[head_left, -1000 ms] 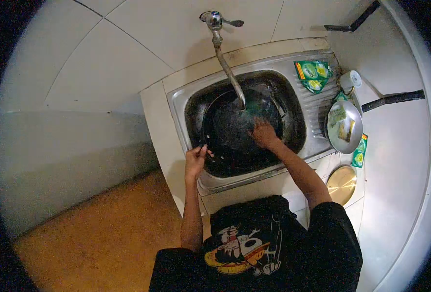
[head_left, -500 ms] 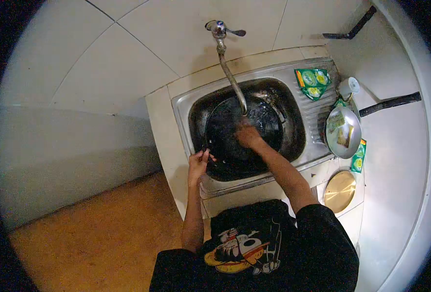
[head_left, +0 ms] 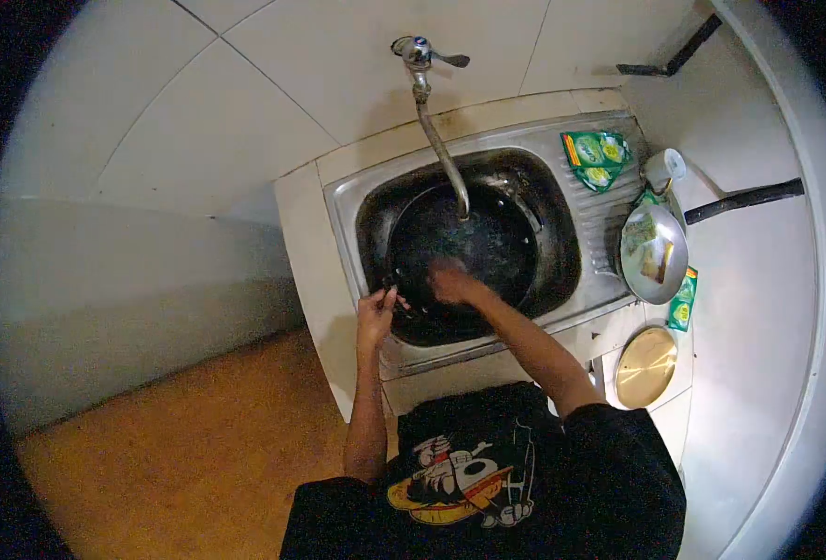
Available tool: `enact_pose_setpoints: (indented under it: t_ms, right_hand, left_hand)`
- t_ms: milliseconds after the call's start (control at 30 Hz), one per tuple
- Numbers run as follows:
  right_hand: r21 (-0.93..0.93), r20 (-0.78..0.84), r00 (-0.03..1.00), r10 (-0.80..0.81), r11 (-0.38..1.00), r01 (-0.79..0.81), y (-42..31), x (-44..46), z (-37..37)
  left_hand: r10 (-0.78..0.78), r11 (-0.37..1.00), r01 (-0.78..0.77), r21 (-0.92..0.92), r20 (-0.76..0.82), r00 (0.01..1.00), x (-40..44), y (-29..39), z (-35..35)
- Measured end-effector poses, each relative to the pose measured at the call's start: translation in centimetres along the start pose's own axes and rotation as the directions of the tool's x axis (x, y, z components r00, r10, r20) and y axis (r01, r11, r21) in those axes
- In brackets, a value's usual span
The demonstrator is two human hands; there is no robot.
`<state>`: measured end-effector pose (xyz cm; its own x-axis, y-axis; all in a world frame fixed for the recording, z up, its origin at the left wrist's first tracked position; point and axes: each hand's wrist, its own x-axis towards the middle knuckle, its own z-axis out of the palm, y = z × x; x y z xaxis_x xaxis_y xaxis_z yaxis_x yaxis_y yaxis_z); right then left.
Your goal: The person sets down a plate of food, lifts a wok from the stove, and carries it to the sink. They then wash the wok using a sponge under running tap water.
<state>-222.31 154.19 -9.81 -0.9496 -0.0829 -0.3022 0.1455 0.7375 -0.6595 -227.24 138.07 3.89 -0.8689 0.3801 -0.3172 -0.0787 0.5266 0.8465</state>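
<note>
A large round black pan lies in the basin of the metal sink, beneath the curved faucet spout. At the basin's near left edge, my left hand is closed on a dark part at the pan's rim, which looks like its handle. My right hand is over the lower left of the pan's surface, blurred by motion. Its fingers are smeared, and whether it holds anything cannot be made out.
Green packets lie on the ribbed drainboard. Right of it are a white cup, a metal bowl with pieces inside, another green packet and a gold round lid. Black brackets jut from the right wall.
My right hand has swept left and toward me across the pan, from its right side to its lower left. My left hand keeps its hold at the rim. The view has shifted slightly.
</note>
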Motion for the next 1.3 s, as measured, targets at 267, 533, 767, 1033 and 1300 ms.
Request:
enact_pose_setpoints:
  t_ms: [267,533,767,1033,1300]
  right_hand:
    - [-0.356,-0.208,0.978,-0.002,0.932,-0.074,3.4,-6.0,-5.8]
    - [-0.104,0.1,0.985,-0.14,0.983,0.15,3.5,-1.8,4.6]
    - [-0.219,-0.02,0.974,0.228,0.949,-0.227,4.9,-0.7,-4.2]
    - [-0.071,0.124,0.981,0.151,0.987,-0.143,1.2,-7.4,-1.1]
    - [-0.293,-0.085,0.99,0.112,0.947,-0.132,3.9,1.6,-2.0]
  left_hand:
    - [-0.06,0.983,0.069,-0.168,0.058,0.997,0.5,-2.2,0.6]
    - [-0.022,0.974,0.042,-0.222,0.092,0.995,0.4,-3.0,0.7]
    - [-0.01,0.971,0.033,-0.237,0.094,0.996,0.5,-3.1,0.7]
    - [-0.028,0.976,0.044,-0.211,0.077,0.997,0.2,-2.3,0.8]
    - [0.026,0.987,-0.015,-0.163,0.066,0.997,0.1,-2.7,1.0]
